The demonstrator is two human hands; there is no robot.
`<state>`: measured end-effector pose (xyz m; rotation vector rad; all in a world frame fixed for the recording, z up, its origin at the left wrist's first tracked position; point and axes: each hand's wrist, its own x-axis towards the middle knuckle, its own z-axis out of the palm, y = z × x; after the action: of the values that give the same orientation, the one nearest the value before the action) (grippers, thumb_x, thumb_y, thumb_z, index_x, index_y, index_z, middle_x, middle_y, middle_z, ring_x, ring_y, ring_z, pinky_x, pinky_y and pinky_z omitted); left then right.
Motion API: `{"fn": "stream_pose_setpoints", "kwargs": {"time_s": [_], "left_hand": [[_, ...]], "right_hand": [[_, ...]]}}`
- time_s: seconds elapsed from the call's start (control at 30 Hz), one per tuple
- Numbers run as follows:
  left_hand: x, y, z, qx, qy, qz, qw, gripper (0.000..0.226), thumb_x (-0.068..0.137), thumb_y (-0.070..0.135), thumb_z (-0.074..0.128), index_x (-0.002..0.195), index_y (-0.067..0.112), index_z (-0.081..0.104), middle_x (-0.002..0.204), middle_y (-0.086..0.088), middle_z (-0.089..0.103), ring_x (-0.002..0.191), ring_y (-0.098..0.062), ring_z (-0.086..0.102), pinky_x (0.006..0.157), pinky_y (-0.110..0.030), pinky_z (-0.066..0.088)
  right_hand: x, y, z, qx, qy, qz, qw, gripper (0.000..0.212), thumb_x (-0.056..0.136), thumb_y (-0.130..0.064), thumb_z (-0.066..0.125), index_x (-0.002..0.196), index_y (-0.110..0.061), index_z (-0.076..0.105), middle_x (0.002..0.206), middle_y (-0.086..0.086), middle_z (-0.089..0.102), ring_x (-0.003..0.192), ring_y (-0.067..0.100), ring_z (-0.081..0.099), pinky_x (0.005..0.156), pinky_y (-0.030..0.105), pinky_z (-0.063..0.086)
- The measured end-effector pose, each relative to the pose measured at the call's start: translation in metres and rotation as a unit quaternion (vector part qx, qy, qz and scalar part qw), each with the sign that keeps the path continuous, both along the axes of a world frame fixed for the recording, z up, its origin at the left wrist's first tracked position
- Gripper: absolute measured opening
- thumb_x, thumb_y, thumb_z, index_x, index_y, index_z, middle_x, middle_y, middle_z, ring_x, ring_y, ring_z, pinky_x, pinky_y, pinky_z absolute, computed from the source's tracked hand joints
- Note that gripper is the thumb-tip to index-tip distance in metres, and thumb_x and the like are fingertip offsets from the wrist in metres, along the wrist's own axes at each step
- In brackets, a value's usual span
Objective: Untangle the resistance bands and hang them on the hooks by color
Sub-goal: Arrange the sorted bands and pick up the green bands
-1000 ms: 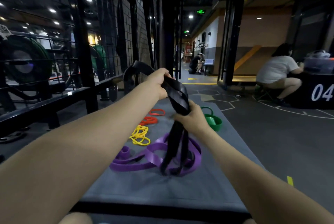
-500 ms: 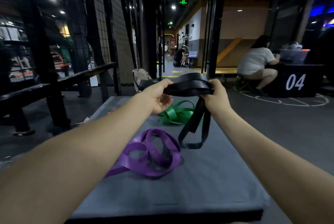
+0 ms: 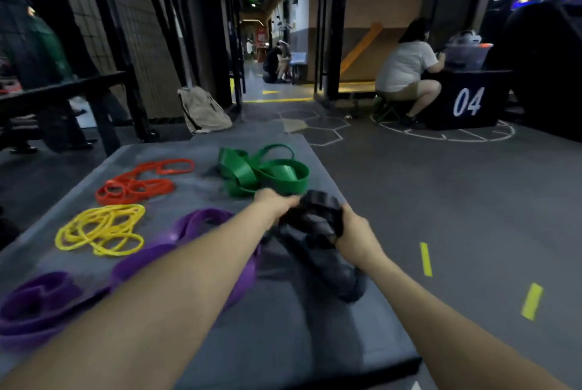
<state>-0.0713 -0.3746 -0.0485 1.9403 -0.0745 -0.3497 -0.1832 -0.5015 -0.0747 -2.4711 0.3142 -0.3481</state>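
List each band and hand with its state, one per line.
black band: bunched, gripped by both hands
left hand: grips black band
right hand: grips black band
green band: loose on mat
red bands: piled
yellow bands: piled
purple bands: looped, partly under left arm

Both hands have come down from chest height to just above the tabletop [image 3: 283, 342]. The black band [image 3: 318, 225], half a second ago stretched flat between them with a loop hanging, is now bunched between the left hand [image 3: 274, 202] and right hand [image 3: 354, 232], its lower end trailing on the tabletop.
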Motion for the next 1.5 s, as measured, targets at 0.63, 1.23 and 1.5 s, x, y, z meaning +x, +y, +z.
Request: {"fn": "stream_pose_setpoints", "kwargs": {"time_s": [0.63,1.23,1.5], "left_hand": [[-0.054,0.109,-0.032,0.506,-0.376,-0.058,0.774,0.054,0.088,0.056,0.047,0.122,0.013,0.05,0.125,-0.007,0.05,0.119,-0.026,0.046,0.098,-0.035,0.033],[-0.059,0.133,0.01,0.383,-0.33,-0.173,0.845,0.041,0.091,0.032,0.055,0.129,0.018,0.05,0.133,-0.006,0.047,0.122,-0.027,0.048,0.101,-0.039,0.039],[0.026,0.131,0.01,0.336,-0.329,-0.131,0.873,0.04,0.088,0.025,0.059,0.125,0.01,0.052,0.125,-0.014,0.047,0.117,-0.032,0.049,0.1,-0.042,0.04]], "right_hand": [[-0.041,0.065,-0.029,-0.223,0.124,0.154,0.955,0.062,0.092,-0.049,0.046,0.143,-0.018,0.031,0.141,0.01,0.025,0.131,0.035,0.025,0.113,0.039,0.022],[-0.018,0.072,0.042,-0.181,0.11,0.104,0.972,0.051,0.093,-0.035,0.052,0.136,-0.01,0.043,0.135,0.018,0.043,0.126,0.036,0.038,0.105,0.038,0.033],[0.079,0.063,0.047,-0.129,0.052,0.07,0.988,0.045,0.091,-0.027,0.057,0.131,-0.007,0.049,0.133,0.017,0.048,0.123,0.033,0.045,0.102,0.039,0.041]]}}
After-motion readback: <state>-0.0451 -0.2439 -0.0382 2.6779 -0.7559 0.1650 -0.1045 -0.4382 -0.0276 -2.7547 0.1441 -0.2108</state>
